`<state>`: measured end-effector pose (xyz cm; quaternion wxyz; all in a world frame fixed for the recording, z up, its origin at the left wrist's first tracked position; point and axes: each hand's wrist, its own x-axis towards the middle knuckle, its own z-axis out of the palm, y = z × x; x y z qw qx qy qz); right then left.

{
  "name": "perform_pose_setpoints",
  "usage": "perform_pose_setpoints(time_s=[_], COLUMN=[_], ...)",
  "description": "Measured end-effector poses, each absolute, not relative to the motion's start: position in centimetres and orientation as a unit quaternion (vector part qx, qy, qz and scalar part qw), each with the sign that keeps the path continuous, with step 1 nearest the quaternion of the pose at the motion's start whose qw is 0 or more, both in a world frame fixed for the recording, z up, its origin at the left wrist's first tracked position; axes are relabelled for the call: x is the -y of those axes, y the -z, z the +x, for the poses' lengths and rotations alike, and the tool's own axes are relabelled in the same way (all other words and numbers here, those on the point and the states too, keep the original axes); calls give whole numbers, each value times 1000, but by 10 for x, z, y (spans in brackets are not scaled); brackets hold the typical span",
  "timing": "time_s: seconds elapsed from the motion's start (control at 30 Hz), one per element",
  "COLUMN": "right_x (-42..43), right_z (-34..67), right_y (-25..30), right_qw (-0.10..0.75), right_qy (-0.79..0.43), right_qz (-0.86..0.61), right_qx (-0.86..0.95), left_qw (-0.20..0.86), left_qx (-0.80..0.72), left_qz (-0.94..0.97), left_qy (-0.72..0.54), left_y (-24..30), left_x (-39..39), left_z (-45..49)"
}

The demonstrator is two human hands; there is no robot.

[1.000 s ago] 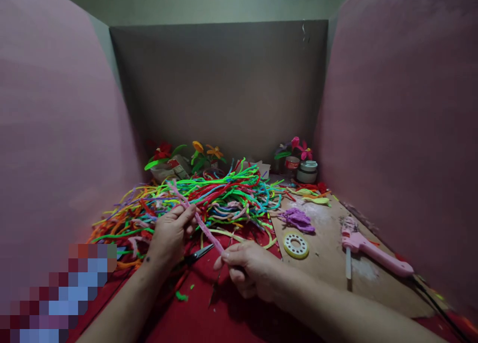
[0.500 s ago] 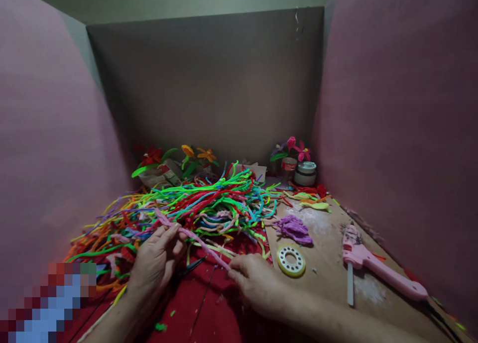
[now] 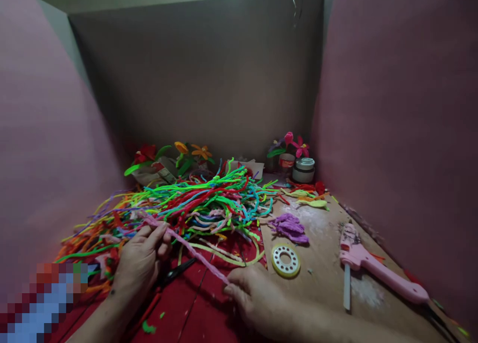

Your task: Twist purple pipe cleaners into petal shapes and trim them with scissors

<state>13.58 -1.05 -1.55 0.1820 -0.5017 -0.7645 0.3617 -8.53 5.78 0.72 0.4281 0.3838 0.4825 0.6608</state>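
Note:
A pink pipe cleaner strand, apparently several stems lying together, runs slantwise between my two hands. My left hand pinches it near its far end, with a short piece sticking out beyond the fingers. At the near end, my right hand holds the strand between thumb and fingers. Behind my left hand spreads a heap of many-coloured pipe cleaners. A dark slim tool, its kind unclear, lies on the red surface between my hands.
On the brown board at right lie a pink glue gun, a tape roll and a bundle of purple fuzzy petals. Pipe cleaner flowers and a lidded jar stand at the back. Pink panels flank the sides.
My left hand has drawn left, away from my right hand, so a longer stretch of the pink strand shows between them. The whole view has shifted slightly.

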Motion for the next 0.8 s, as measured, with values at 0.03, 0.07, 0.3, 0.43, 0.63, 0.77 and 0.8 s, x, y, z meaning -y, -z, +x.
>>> perform_pose_setpoints(time_s=[0.03,0.07,0.3,0.43,0.63,0.77,0.8], right_x=[13,15,26,32,33,29,29], right_z=[136,137,142,140,142,141,141], right_y=[12,9,-6,0,8,16,18], right_qw=[186,189,155,191,250,264,264], right_qy=[-356,-340,-195,-156,-122,-87,-78], right_qz=[-493,-488,-485,-469,-438,-436,-436], right_qx=[772,782,838,848,855,856,857], left_qw=[422,416,357,337,335,337,339], left_qx=[-485,-487,-524,-518,-511,-513,-512], left_qz=[390,396,448,459,465,465,464], left_qy=[-659,-658,-630,-638,-641,-638,-639], left_y=[-8,-8,-8,-6,-7,-10,-11], left_x=[-58,-59,-58,-59,-58,-55,-54], left_z=[-86,-87,-89,-91,-91,-87,-87])
